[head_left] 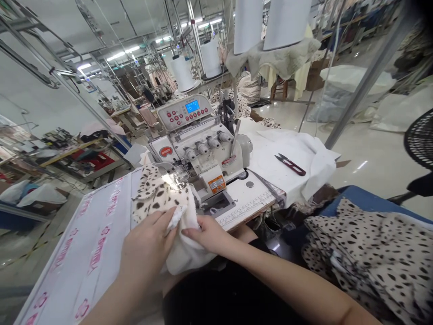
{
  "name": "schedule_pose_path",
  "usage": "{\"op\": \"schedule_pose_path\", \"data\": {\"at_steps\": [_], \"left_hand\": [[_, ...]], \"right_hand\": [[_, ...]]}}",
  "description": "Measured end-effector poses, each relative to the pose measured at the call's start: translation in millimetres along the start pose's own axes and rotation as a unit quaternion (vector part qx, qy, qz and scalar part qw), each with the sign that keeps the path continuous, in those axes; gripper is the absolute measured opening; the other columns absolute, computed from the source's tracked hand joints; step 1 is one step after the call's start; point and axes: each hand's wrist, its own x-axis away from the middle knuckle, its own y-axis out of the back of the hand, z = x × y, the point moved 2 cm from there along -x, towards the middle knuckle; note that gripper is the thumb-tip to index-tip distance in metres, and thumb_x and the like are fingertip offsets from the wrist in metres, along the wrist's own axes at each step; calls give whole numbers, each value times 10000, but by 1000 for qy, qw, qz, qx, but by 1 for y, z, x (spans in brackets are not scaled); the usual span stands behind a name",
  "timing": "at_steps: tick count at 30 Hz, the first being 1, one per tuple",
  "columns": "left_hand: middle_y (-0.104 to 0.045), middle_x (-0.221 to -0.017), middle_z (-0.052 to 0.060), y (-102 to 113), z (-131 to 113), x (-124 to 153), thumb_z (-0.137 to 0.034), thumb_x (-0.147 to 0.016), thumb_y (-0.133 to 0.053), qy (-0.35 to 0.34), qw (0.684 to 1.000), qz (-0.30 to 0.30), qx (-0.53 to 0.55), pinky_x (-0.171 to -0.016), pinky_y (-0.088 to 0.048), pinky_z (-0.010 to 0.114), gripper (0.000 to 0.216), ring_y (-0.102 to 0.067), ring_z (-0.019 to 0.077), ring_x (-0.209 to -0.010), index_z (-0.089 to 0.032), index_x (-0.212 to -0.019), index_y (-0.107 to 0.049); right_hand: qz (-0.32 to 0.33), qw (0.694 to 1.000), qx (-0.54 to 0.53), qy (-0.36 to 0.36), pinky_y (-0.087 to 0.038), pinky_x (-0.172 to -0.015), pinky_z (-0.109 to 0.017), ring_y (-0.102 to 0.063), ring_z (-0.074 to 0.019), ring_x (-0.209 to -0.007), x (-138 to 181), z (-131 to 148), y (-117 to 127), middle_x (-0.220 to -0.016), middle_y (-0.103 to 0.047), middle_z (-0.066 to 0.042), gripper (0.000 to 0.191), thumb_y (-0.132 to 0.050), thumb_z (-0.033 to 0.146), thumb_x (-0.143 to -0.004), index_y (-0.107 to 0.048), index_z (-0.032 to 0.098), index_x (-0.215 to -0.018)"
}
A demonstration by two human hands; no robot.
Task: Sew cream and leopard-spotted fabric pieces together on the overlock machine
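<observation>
Head view: I'm watching left hand (pixel 147 248) pinching leopard-print fabric (pixel 158 198), right hand (pixel 206 232) flattening it, taut toward overlock machine (pixel 199 153) at 12 o'clock.

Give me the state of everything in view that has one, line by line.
Overlock machine, display lit
Spotted fleece, bunched at the presser foot
Left hand, gripping the fleece
Right hand, resting on the fleece
Thread snips, closed, lying on white cloth
Stack of spotted fabric, piled up

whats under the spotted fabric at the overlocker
The spotted fabric lies on the white table top with pink lettering and runs under the presser foot. The needle plate there is covered, so cannot be seen.
</observation>
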Motion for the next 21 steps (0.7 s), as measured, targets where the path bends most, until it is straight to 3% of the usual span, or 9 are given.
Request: {"op": "schedule_pose_path", "data": {"at_steps": [4,10,17,21], "left_hand": [[-577,-823,74,11,-9,-14,-183,-809,-481,-102,993,-61,-6,-689,-396,352,227,-512,209,-764,-153,-985,-621],[-557,-771,85,4,-19,-16,-84,-789,-448,-204,976,-76,10,-653,-385,339,220,-463,200,-727,-77,-949,-599],[-565,-784,92,-2,-17,-14,-55,-806,-405,-252,966,-61,11,-682,-389,344,249,-464,206,-767,-48,-989,-573],[-553,-734,77,-5,-16,-25,-84,-820,-415,-260,961,-90,-16,-644,-378,331,216,-450,199,-726,-48,-936,-594]], "right_hand": [[12,1000,19,-7,-405,-611,-253,-541,-167,-646,-1,-1,0,-673,-596,-12,183,-574,311,-743,-635,141,-772],[16,999,34,24,-378,-585,-239,-548,-168,-659,5,0,0,-657,-579,-6,169,-536,291,-767,-595,151,-694],[23,999,29,26,-379,-596,-243,-504,-152,-623,13,-2,8,-620,-533,0,242,-484,338,-811,-594,145,-715],[15,999,31,35,-372,-606,-242,-483,-147,-629,4,2,14,-614,-513,4,251,-479,325,-811,-586,140,-679]]}}
